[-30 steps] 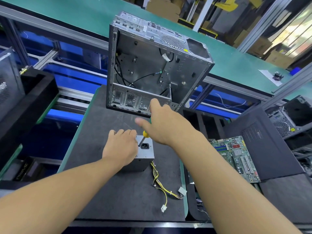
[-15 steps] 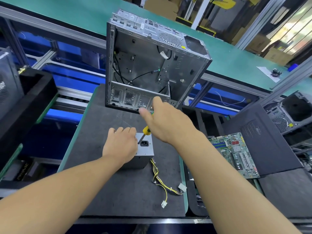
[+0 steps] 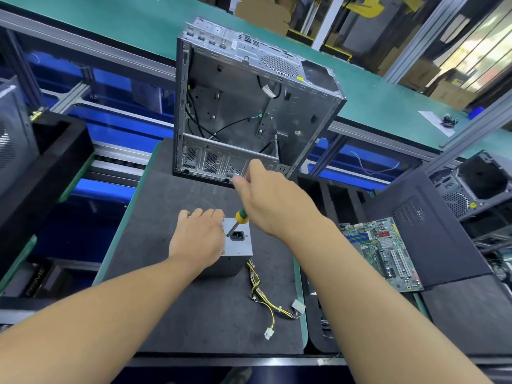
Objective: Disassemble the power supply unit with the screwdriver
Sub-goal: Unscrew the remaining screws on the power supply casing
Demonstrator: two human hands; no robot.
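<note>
The power supply unit (image 3: 238,248) stands on the dark worktop (image 3: 155,245) in front of an open computer case (image 3: 249,106), its socket face up and its yellow-and-black wires (image 3: 259,291) trailing toward the near edge. The left hand (image 3: 198,239) rests on the unit's left side with its fingers curled over the top edge, gripping it. The right hand (image 3: 273,200) has its fingers closed round the green-and-yellow handle of the screwdriver (image 3: 237,220), which is tilted, its tip on the top face just beside the socket; a circuit board (image 3: 385,253) lies to the right.
</note>
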